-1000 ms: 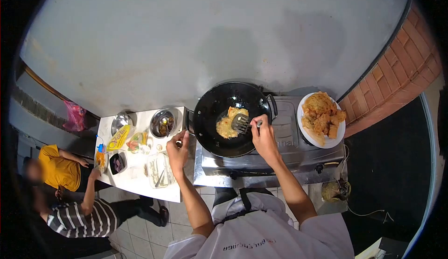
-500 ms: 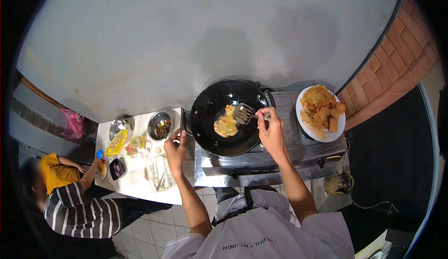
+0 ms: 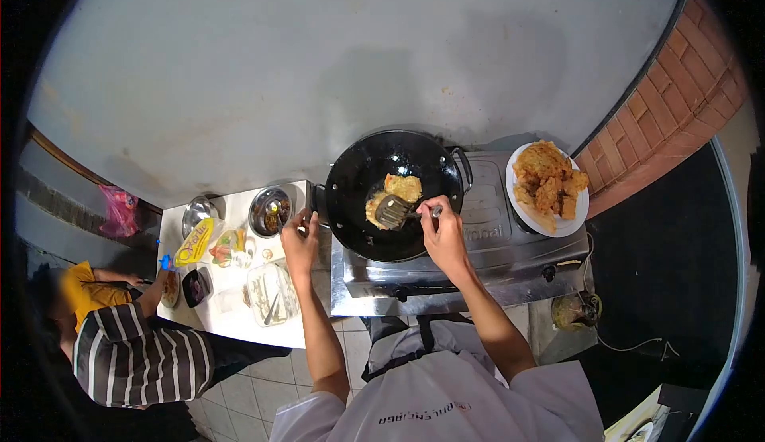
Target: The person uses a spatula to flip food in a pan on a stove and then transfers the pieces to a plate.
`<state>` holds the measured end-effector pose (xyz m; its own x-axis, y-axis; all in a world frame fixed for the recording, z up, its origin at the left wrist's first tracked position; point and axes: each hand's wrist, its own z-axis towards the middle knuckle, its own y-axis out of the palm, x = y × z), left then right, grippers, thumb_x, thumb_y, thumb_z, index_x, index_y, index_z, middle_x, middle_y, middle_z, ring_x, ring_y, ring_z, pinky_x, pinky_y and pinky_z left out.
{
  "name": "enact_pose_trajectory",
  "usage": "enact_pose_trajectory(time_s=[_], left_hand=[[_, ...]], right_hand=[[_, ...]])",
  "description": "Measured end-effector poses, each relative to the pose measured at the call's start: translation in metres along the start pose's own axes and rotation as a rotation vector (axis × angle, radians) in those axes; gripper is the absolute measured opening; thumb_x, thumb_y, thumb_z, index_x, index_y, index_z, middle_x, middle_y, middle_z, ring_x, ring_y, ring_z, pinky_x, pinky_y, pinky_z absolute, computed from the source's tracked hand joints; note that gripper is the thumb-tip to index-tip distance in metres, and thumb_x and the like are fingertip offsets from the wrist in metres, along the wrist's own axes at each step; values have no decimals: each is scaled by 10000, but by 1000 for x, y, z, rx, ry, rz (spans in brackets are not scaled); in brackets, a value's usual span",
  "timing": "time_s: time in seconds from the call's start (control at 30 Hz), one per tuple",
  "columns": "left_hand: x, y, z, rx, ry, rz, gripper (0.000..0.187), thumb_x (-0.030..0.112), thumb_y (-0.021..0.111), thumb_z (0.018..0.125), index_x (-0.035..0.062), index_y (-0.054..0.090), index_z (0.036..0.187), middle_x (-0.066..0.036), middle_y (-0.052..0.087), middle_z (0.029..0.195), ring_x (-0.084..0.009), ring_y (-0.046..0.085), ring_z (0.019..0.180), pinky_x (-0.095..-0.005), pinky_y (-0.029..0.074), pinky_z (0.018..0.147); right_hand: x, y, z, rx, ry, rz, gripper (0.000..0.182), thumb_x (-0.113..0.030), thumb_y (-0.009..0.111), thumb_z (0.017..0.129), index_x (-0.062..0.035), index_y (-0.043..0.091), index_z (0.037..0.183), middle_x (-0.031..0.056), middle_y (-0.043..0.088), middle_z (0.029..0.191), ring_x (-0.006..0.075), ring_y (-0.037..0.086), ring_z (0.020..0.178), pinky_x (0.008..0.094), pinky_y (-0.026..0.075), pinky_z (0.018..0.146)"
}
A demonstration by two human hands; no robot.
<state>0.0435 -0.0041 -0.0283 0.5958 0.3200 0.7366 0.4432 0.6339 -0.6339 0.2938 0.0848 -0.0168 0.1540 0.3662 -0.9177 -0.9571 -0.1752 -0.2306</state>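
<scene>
A black wok (image 3: 362, 151) sits on the stove with fritters (image 3: 405, 187) frying in a little oil. My right hand (image 3: 443, 235) is closed round the handle of a slotted spatula (image 3: 391, 212), its blade over the lower-left part of the fritters. At the wok's left side, my left hand (image 3: 300, 243) has its fingers curled at the wok's handle (image 3: 319, 203); the exact contact is partly hidden.
A white plate (image 3: 516, 217) of fried pieces (image 3: 550, 179) rests on the stove's (image 3: 486, 243) right side. The white table (image 3: 231, 314) at left carries metal bowls (image 3: 271, 211), a yellow packet (image 3: 197, 241) and a plastic container (image 3: 273, 294). Two people sit beyond it.
The spatula and my right hand have moved left and down, bringing the blade over the lower fritter part. The fritters have shifted or folded slightly up and right. My left hand stays by the handle.
</scene>
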Motion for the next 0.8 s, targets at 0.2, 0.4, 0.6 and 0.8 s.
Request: enact_pose_trajectory(time_s=[0.2,0.4,0.6,0.8], left_hand=[[-3,2,9,21,21,13,340,212,670,832,-53,648,1044,-115,579,661,-178,509,559,-315,422,570],[-1,3,15,43,89,61,313,227,661,836,-43,663,995,-175,634,714,-271,606,616,-353,461,620],[-10,9,15,86,89,91,277,222,654,841,-41,682,924,-189,652,717,-296,633,638,-351,474,635],[1,7,15,71,9,107,246,218,666,827,-19,695,887,-181,661,732,-315,648,666,-372,484,643]], right_hand=[[1,-2,7,-20,-5,-15,71,-24,495,913,37,460,916,181,612,771,287,642,681,349,472,578],[0,-3,11,-28,-15,3,66,-17,493,912,38,457,912,178,604,761,282,638,686,340,476,590],[4,-3,13,-43,-18,-3,64,-15,492,913,37,455,907,176,602,756,263,637,680,337,474,590],[0,-4,14,-49,-11,0,71,-21,496,913,39,457,914,187,604,753,300,648,703,354,475,600]])
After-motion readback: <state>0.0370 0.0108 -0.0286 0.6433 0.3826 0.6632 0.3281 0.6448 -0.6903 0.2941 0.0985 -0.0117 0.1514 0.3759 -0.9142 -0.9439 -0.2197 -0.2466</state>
